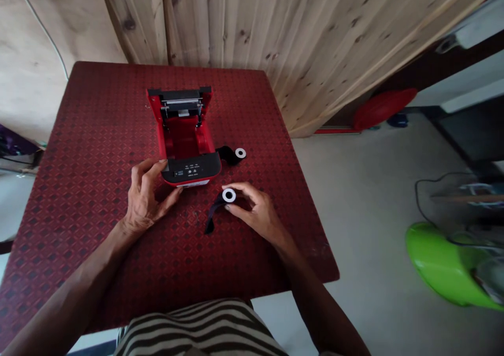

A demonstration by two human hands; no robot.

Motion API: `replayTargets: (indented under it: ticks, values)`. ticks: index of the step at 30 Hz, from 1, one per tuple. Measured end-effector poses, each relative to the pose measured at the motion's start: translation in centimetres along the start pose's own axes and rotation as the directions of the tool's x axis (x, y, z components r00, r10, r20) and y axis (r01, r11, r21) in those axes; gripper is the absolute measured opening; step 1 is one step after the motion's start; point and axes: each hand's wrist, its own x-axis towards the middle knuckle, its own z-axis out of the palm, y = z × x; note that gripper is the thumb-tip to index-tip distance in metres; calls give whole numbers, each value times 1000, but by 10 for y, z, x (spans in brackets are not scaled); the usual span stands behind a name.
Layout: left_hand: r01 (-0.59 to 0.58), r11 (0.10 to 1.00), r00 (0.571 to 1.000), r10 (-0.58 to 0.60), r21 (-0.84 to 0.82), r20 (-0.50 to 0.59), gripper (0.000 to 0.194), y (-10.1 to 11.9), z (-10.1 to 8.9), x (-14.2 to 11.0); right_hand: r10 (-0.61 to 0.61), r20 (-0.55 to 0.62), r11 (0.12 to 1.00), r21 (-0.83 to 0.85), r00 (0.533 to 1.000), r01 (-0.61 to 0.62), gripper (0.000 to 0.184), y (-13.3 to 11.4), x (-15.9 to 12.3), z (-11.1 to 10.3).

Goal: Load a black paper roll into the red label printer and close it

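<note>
A red and black label printer (191, 169) stands on the table with its lid (181, 104) raised and its red inner bay exposed. My left hand (147, 188) grips the printer's front left corner, fingertips on the black panel's edge and thumb low along the front. Just in front of the printer's right side, my right hand (255, 209) pinches a small roll (224, 196) between thumb and fingers. This roll shows a white ring end, and a loose black strip hangs from it toward the table. A second, similar roll (240, 153) lies right of the printer, its black strip reaching the printer's side.
The red patterned table (98, 114) stands near a wooden plank wall (236, 25). On the floor at right are a green plastic tub (437, 261) and dark cables. A red round object (384, 109) leans farther back.
</note>
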Motion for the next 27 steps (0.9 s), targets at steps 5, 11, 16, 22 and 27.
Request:
replayTargets:
  ticks: [5,11,16,22,27]
  values:
    - [2,999,1000,-3,-40,-14,81,-1,0,3,69,-1,993,91,998,-69,37,0,13,-38]
    - [-2,999,1000,1,-41,-26,83,-3,0,3,-84,-341,996,-54,936,70,62,29,63,-33]
    - [-6,1000,1000,6,-12,-9,82,-1,-1,5,-125,-344,979,-194,931,60,41,35,81,-11]
    - [-11,1000,1000,10,-29,-8,82,-1,-1,4,-51,-368,997,40,928,70,35,28,79,-22]
    - [-16,999,1000,16,-32,-7,83,-3,1,1,-122,-218,966,200,968,166,37,-31,58,-59]
